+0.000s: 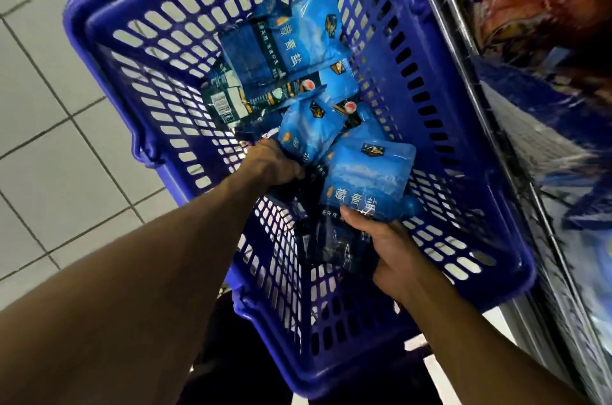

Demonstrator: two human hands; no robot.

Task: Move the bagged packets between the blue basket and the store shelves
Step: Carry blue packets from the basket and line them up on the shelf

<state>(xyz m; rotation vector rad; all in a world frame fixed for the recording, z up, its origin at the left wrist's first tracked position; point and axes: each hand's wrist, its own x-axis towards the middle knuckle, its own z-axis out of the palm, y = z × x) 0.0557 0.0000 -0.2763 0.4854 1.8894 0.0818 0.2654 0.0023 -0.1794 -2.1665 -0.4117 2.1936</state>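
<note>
Around both hands the blue basket (109, 37) is smooth moulded plastic lattice, the packets (371, 179) are glossy plastic film, the floor (43, 80) beyond the left hand (275, 163) matt tile.

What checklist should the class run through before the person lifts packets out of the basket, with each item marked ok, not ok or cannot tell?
1. Right hand grips the near packet: ok.
2. Left hand holds a middle packet: ok.
3. Blue basket stands steady: cannot tell.
4. More packets remain, such as the far packet: ok.
5. Free space on the store shelves: cannot tell, blurred.
</note>
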